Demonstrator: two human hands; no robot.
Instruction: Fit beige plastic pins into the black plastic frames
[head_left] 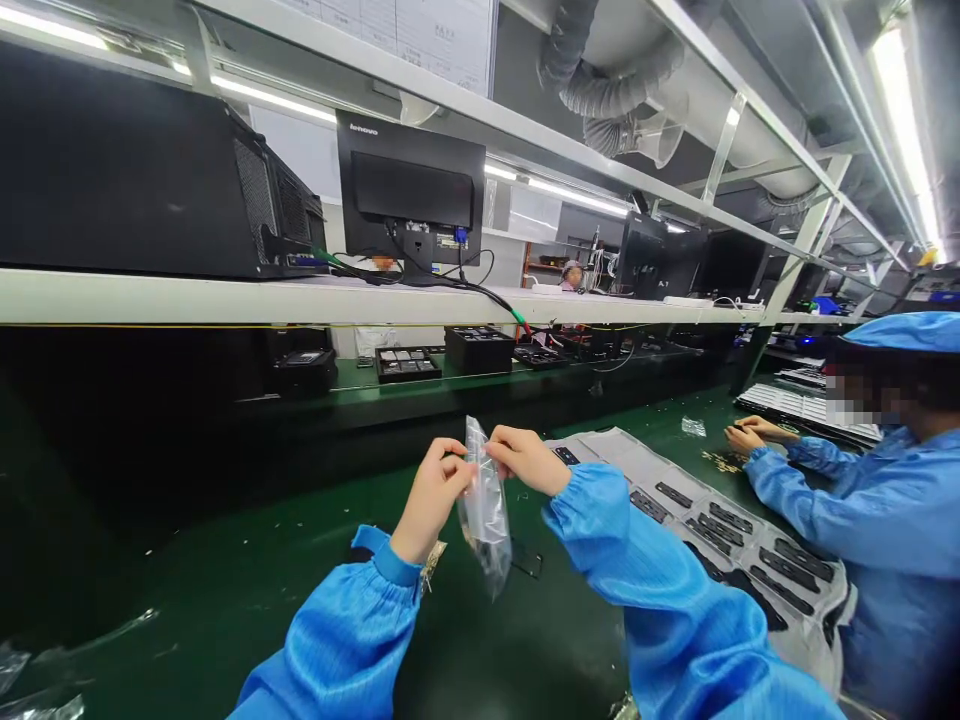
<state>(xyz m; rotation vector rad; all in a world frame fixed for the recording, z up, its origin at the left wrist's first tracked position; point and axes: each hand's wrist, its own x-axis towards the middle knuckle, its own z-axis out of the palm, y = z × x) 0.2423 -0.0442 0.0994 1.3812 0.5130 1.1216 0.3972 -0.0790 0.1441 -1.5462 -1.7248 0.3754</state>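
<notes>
Item: my left hand point(431, 500) and right hand point(529, 460), in blue cuffed sleeves point(675, 590), both pinching the top of a clear plastic bag point(486, 515). Just past my right hand: a grey sheet point(622, 450) on the green workbench point(225, 610), set with rows of small black parts point(784, 590). To my right: a co-worker point(892, 520) in blue smock and cap, hands low over the bench.

The green anti-static worktop point(225, 610) carries a grey padded sheet point(750, 560) holding rows of black parts point(787, 570) toward its right side, a small clear plastic bag point(694, 427) near the far edge, and crumpled clear plastic point(30, 690) at the near left corner.
</notes>
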